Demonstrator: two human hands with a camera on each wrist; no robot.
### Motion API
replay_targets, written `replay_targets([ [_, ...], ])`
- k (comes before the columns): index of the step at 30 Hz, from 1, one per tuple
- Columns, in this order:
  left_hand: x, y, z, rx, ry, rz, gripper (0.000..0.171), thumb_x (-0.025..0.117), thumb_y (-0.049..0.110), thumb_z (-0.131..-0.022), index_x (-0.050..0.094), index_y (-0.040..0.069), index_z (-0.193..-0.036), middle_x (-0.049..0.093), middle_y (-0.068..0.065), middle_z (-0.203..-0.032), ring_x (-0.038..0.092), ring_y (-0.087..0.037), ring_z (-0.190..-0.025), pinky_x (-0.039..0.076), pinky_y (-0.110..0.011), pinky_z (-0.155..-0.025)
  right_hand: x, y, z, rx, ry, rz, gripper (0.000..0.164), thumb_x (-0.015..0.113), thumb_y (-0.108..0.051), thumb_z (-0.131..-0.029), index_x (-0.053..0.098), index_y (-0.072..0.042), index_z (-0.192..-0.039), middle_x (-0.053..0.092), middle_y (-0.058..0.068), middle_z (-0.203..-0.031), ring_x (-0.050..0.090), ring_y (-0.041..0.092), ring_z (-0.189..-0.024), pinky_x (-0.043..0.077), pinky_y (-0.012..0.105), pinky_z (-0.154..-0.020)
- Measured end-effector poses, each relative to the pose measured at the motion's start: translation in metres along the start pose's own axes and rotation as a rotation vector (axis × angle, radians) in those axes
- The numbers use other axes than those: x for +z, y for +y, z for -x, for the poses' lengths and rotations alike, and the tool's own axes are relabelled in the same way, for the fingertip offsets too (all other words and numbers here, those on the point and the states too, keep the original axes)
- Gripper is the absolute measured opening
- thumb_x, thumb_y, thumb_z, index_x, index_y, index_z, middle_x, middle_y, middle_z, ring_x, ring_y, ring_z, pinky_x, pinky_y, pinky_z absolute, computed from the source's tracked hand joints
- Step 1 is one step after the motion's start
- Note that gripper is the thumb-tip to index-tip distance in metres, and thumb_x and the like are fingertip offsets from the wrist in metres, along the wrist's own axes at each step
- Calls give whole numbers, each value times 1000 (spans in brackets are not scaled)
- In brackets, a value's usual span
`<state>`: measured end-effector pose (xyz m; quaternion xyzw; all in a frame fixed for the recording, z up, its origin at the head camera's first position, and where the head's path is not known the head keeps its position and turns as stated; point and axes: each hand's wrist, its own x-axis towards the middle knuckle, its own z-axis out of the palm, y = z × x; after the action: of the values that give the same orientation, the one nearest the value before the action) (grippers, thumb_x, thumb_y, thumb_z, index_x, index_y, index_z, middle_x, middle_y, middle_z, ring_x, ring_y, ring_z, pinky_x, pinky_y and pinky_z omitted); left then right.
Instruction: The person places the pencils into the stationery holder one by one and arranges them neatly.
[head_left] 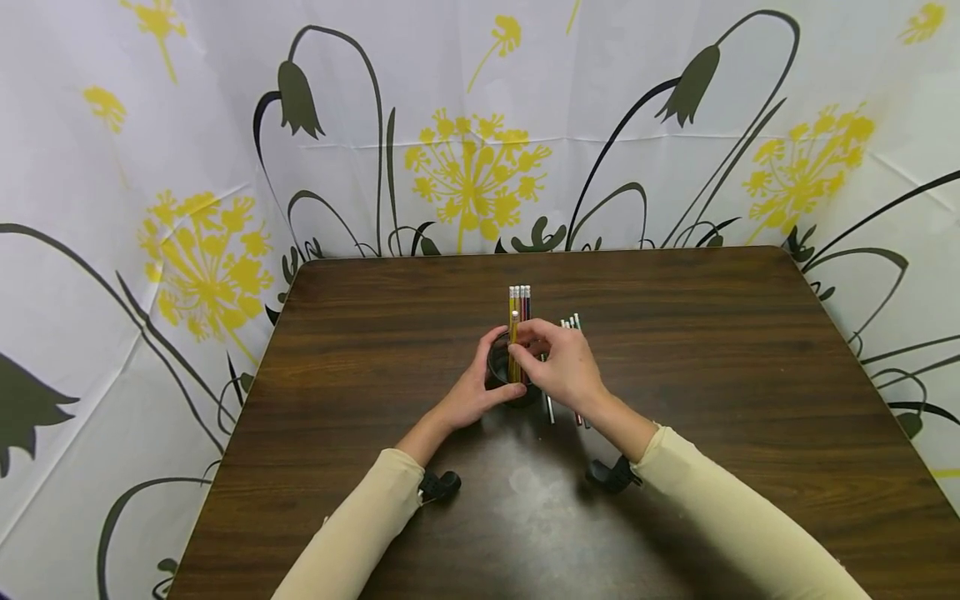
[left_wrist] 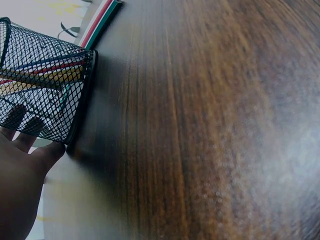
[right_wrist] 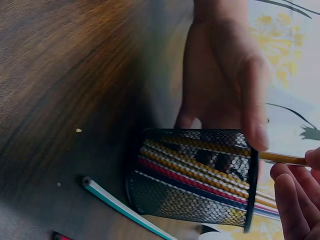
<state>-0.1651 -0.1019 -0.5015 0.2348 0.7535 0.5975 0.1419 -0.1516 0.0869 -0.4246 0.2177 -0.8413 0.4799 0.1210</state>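
A black mesh pencil cup (right_wrist: 192, 210) stands upright on the table, with several pencils (head_left: 523, 302) in it, eraser ends up. My left hand (head_left: 471, 398) grips the cup from the left, its thumb at the near rim and its fingers round the far side. Between thumb and fingers, my right hand (head_left: 564, 365) pinches a yellow pencil (right_wrist: 282, 159) near its eraser end. Its lower part is inside the cup, seen through the mesh in the right wrist view. To the right of the cup lie several loose pencils (head_left: 551, 410), partly hidden under my right hand.
The brown wood-grain table (head_left: 375, 317) reaches back to a white curtain (head_left: 465, 75) with yellow and dark green flowers. Small light crumbs (right_wrist: 78, 130) lie on the tabletop beside the cup. Black wrist mounts (head_left: 442, 485) show below both sleeves.
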Motion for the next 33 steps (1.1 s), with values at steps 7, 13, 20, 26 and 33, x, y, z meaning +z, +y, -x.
replay_targets([
  [7, 1, -2, 0, 40, -10, 30, 86, 70, 17, -93, 11, 37, -152, 31, -6, -152, 41, -25, -134, 32, -50, -109, 6, 5, 3, -10, -29, 26, 16, 74, -8, -86, 70, -6, -102, 72, 2, -88, 68, 13, -71, 55, 30, -66],
  [13, 0, -2, 0, 54, -7, 26, 86, 69, 14, -93, 11, 35, -153, 32, -8, -152, 41, -27, -134, 31, -53, -108, 7, 7, 1, -6, -32, 38, 15, 74, -9, -86, 71, -5, -101, 72, 1, -89, 68, 11, -71, 55, 29, -67],
  [20, -1, -1, 0, 37, -6, 22, 86, 70, 16, -92, 11, 37, -152, 31, -6, -153, 41, -26, -133, 31, -53, -108, 10, 8, -2, 30, 4, 51, 14, 76, -13, -86, 71, -8, -98, 72, 0, -86, 67, 9, -70, 54, 30, -64],
  [26, -1, 1, 0, 12, -2, 5, 86, 71, 24, -92, 10, 36, -152, 32, -4, -152, 39, -24, -135, 30, -52, -109, 13, 10, -8, 79, 44, 38, 13, 78, -14, -85, 73, -8, -95, 72, -1, -85, 67, 9, -69, 53, 29, -62],
  [33, 1, 3, 1, -22, 13, -28, 89, 71, 24, -92, 8, 30, -155, 24, -3, -156, 33, -24, -139, 28, -54, -110, 18, 15, -13, 79, 109, 33, 14, 79, -11, -83, 74, -4, -93, 71, 3, -79, 67, 12, -66, 55, 30, -61],
])
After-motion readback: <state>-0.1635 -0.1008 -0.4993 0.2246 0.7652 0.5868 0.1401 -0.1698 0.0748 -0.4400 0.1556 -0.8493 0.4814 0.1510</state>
